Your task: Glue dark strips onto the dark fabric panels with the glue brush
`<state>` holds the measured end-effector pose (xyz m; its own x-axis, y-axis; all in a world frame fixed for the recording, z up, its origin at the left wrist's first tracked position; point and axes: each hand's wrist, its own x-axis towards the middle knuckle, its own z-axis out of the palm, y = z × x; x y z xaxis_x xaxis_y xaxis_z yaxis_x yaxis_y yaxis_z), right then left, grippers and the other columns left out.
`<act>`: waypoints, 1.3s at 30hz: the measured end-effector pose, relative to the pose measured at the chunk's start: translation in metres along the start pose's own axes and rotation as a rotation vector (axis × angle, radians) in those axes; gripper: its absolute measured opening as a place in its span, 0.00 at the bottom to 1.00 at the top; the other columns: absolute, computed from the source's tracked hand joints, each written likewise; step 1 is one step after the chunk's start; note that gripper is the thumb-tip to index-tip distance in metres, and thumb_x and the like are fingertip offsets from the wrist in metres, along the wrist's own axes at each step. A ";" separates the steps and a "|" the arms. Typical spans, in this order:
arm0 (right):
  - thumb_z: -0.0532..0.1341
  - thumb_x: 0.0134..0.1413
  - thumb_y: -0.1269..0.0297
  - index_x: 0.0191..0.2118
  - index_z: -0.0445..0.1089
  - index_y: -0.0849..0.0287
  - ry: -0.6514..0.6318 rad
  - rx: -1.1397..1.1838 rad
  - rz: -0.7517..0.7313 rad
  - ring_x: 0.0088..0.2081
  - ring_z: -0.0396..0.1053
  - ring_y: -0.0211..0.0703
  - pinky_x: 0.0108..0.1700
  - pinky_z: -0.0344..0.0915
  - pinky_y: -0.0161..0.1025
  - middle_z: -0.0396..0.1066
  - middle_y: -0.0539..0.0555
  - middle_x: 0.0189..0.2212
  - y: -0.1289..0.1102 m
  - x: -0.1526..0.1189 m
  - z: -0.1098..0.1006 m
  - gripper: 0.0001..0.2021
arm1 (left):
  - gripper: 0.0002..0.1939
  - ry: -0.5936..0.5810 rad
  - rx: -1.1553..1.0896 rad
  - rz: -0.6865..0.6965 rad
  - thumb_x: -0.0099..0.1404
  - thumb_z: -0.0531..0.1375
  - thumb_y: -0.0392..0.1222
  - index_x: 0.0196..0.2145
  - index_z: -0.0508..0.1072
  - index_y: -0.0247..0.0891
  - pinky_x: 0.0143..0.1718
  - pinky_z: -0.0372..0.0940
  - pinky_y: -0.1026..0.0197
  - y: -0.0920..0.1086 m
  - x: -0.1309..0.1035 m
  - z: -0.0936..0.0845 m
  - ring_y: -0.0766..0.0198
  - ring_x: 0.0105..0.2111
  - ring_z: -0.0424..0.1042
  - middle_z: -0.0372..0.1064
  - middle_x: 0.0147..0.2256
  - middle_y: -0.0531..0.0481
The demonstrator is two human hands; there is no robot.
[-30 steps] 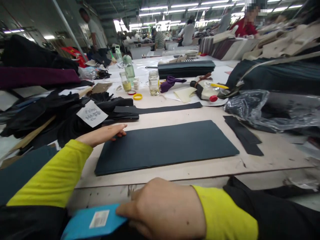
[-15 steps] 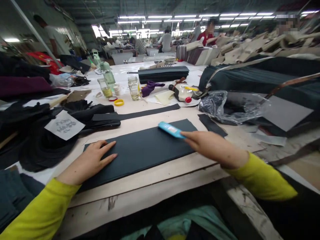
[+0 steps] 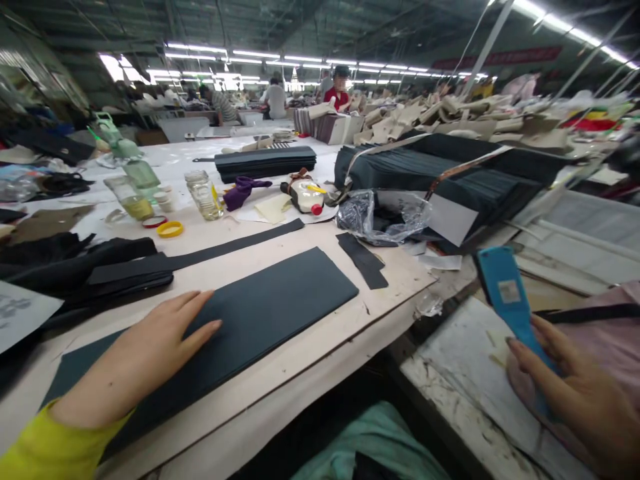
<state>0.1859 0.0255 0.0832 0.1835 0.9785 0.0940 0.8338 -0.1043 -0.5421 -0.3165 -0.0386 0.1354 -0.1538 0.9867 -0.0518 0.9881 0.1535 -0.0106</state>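
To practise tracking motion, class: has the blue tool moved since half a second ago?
Yes. Judged against the table, the blue tool in the right hand has gone right, from above the dark cloth to beyond its right end.

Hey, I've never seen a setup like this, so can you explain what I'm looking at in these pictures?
Sure. There's no machine doing the handling here, just a person's two bare hands. Every picture comes from one camera worn on that person's head, looking forward and down.

In the current view, the left hand lies with fingers spread on a flat, dark stack of sheets. The right hand grips a blue tool by its handle, off to the right of the stack.

Also on the worktable are a long dark strip, a glass jar and a yellow ring.
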 end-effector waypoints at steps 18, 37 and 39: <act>0.51 0.43 0.51 0.44 0.63 0.37 0.077 -0.158 -0.286 0.47 0.62 0.61 0.49 0.58 0.56 0.64 0.62 0.46 0.103 0.024 0.056 0.18 | 0.31 0.099 -0.200 0.101 0.62 0.44 0.57 0.55 0.58 0.33 0.55 0.53 0.53 0.063 0.072 0.032 0.56 0.53 0.58 0.58 0.54 0.42; 0.58 0.51 0.66 0.58 0.52 0.61 -0.153 -0.409 -1.088 0.45 0.63 0.52 0.47 0.59 0.44 0.63 0.63 0.45 -0.300 0.232 0.083 0.28 | 0.25 0.140 -0.111 0.171 0.65 0.42 0.53 0.56 0.57 0.43 0.56 0.49 0.44 0.077 0.060 0.042 0.57 0.58 0.51 0.50 0.58 0.48; 0.61 0.47 0.66 0.58 0.53 0.60 -0.209 -0.399 -1.077 0.43 0.65 0.52 0.44 0.61 0.43 0.64 0.62 0.44 -0.314 0.249 0.103 0.31 | 0.25 0.136 -0.113 0.163 0.65 0.41 0.53 0.56 0.57 0.44 0.57 0.50 0.44 0.076 0.060 0.043 0.57 0.58 0.50 0.50 0.59 0.49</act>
<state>-0.0834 0.3205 0.1908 -0.7769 0.6016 0.1856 0.6175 0.7856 0.0385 -0.2506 0.0305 0.0888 0.0021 0.9958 0.0917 0.9950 -0.0113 0.0995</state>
